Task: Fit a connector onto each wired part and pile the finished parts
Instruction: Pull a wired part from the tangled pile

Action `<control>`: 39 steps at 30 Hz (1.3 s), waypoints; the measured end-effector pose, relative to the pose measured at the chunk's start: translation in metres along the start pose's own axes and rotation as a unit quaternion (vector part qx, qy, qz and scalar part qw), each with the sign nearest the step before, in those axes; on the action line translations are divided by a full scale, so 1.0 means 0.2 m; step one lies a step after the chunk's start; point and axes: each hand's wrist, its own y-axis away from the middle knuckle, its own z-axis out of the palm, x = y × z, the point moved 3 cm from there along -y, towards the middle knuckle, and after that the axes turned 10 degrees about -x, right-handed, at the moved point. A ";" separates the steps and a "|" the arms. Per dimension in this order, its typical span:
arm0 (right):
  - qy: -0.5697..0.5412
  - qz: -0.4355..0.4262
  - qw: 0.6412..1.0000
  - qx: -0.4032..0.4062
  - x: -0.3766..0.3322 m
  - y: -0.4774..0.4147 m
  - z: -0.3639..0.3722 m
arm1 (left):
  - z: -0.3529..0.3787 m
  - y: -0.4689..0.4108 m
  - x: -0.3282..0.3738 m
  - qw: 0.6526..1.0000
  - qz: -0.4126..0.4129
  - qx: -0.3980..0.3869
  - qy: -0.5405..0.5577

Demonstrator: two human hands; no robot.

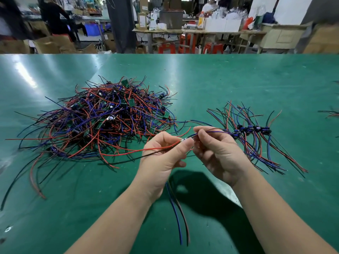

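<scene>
The worktop [238,79] is a glossy green mat. Beyond its far edge lies a cluttered workshop with tables, cardboard boxes [55,44] and red stools [167,47]. There are two piles. Far left is one big heap of wired parts [102,118], too tangled to count. To the right is a small finished pile [253,132] with about five dark connectors in a row. Near the middle, my left grip [161,156] pinches one wired part [185,139] by its red and black wires. My right grip [218,153] pinches its blue wire. My fingertips hide the join. Two loose wires [176,213] hang below my hands.
</scene>
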 end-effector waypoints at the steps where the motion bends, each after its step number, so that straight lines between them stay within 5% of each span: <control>1: -0.012 0.005 1.000 0.010 0.00 0.00 0.00 | 0.00 0.00 0.00 0.999 0.016 0.000 -0.038; 5: -0.050 0.017 0.998 0.034 -0.02 -0.01 -0.02 | 0.02 0.01 -0.01 0.985 0.025 -0.036 -0.168; 17: 0.206 -0.020 0.973 0.105 0.00 -0.01 -0.04 | 0.00 0.00 -0.08 0.987 -0.091 0.030 -0.127; 26: 0.112 -0.008 0.985 0.132 -0.06 -0.03 -0.09 | 0.00 0.00 -0.08 0.975 -0.206 -0.040 -0.077; 39: 0.061 -0.081 0.964 0.244 -0.23 0.00 -0.30 | 0.07 0.07 -0.11 0.953 -0.237 -0.127 -0.139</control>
